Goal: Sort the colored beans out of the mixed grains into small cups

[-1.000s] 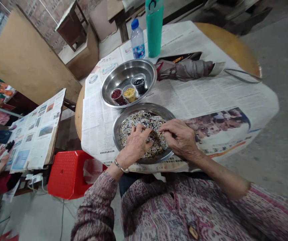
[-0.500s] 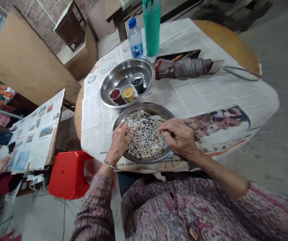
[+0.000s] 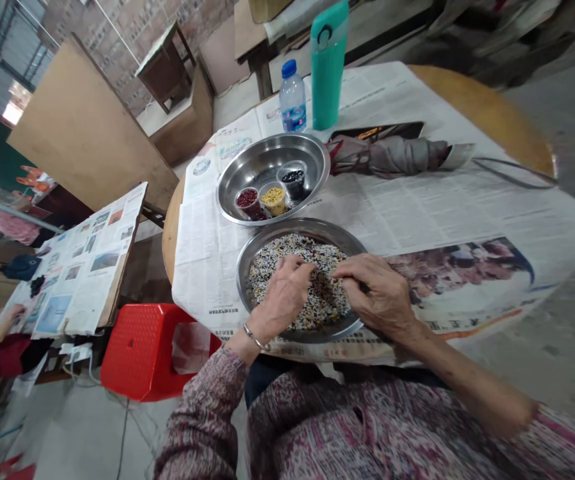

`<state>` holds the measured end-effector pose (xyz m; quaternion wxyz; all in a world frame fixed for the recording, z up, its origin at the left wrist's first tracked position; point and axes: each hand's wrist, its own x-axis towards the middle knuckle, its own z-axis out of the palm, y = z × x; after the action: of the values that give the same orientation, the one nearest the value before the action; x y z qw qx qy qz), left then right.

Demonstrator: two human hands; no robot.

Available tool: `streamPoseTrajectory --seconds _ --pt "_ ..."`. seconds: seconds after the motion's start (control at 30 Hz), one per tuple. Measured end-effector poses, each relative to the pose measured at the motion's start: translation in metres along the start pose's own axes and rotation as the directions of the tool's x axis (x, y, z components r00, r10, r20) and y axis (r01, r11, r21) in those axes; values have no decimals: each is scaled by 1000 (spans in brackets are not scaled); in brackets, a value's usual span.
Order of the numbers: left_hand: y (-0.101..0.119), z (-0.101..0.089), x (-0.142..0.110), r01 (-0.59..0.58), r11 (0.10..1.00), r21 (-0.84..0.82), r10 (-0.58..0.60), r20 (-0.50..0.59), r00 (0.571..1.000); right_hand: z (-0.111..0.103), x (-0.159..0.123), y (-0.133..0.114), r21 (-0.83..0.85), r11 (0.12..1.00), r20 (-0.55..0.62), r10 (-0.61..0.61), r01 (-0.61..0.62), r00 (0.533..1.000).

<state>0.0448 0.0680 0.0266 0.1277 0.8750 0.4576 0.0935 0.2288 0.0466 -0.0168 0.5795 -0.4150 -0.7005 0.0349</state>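
Both hands are working in mixed grains [image 3: 292,257] in a steel bowl [image 3: 301,229], which is sitting on newspaper [image 3: 472,207]. Left hand [image 3: 282,300] is pressing palm-down, fingers curled into the grains. Right hand [image 3: 380,290] is curling narrow at the grains' right side. Can't tell if either is holding any. Second bowl [image 3: 252,163] is sitting just behind, carrying three cups [image 3: 273,200].
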Motion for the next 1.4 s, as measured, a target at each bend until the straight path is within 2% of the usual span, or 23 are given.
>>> streamPoseTrajectory --seconds 0.07,0.13,0.23,0.33,0.43,0.53,0.7,0.83,0.9,1.0,1.2,1.3,1.4 --pt "6 4 2 -116 993 -33 116 20 993 0 0 0 -6 1000 -2 -6 6 1000" --pt "9 2 2 -153 987 -46 152 -17 988 0 0 0 -7 1000 0 -13 13 1000" --pt "4 -9 3 -96 995 -27 92 -125 988 0 -1 0 -4 1000 7 -13 13 1000" --pt "-12 -27 10 -49 999 -19 44 -236 971 0 -1 0 11 1000 7 -2 2 1000" --pt "-34 -49 27 17 1000 -9 -19 -363 931 0 -1 0 23 1000 8 8 -8 1000" --pt "-61 -71 54 109 993 42 -80 -436 896 0 -1 0 24 1000 8 7 -7 1000" --pt "-104 -94 98 248 958 142 -155 -473 868 -1 1 -1 16 1000 13 -4 4 1000" --pt "-122 -97 118 253 949 188 -177 -346 921 -1 3 -2 16 1000 15 -2 1 1000" --pt "-124 -96 123 233 952 200 -172 -279 945 -1 3 -3 19 1000 16 4 -5 1000" --pt "-124 -95 128 226 950 217 -169 -252 953 0 3 -3 28 999 4 20 -20 1000" --pt "-120 -98 130 267 948 172 -197 -340 919 1 3 -2 40 999 -5 21 -20 1000" --pt "-110 -101 121 237 967 89 -185 -391 902 0 2 -1 17 1000 7 14 -14 1000" --pt "-87 -100 95 166 986 12 -146 -420 896 0 2 -1 12 1000 13 16 -16 1000"
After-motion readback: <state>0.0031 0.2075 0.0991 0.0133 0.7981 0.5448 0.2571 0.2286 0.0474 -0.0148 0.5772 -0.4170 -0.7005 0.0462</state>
